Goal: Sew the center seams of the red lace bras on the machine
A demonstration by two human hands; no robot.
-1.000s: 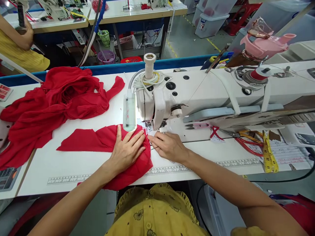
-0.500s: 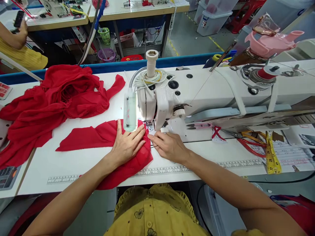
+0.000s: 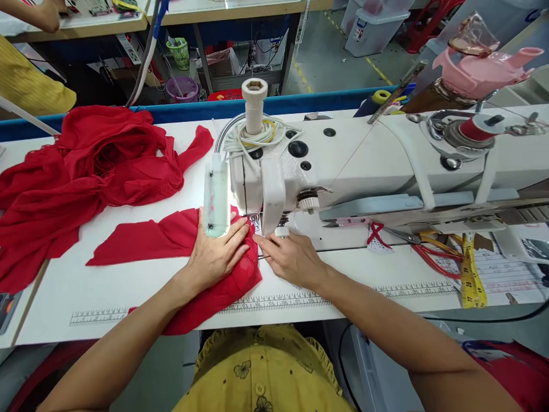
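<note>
My left hand (image 3: 218,252) lies flat with fingers stretched over a piece of red fabric (image 3: 146,237), just left of the needle area of a white sewing machine (image 3: 343,154). The cloth runs out left as a strip and hangs down toward the table's front edge. On the other side, my right hand (image 3: 294,257) has its thumb and index finger pinched at the cloth's right edge, beside the presser foot (image 3: 254,222). The machine head and its lamp (image 3: 217,197) partly cover the stitching spot and some left-hand fingertips.
A heap of red garments (image 3: 115,160) lies left on the table. To the right are pink-handled snips (image 3: 347,222), red-and-orange scissors (image 3: 433,249), a yellow tape measure (image 3: 472,274) and papers. A printed ruler (image 3: 283,300) runs along the front edge. A co-worker's arm (image 3: 40,16) shows top left.
The view has shifted slightly, so the machine and heap appear a little farther left. Both hands stay at the fabric by the presser foot. The co-worker's arm moved, and the phone there is out of sight.
</note>
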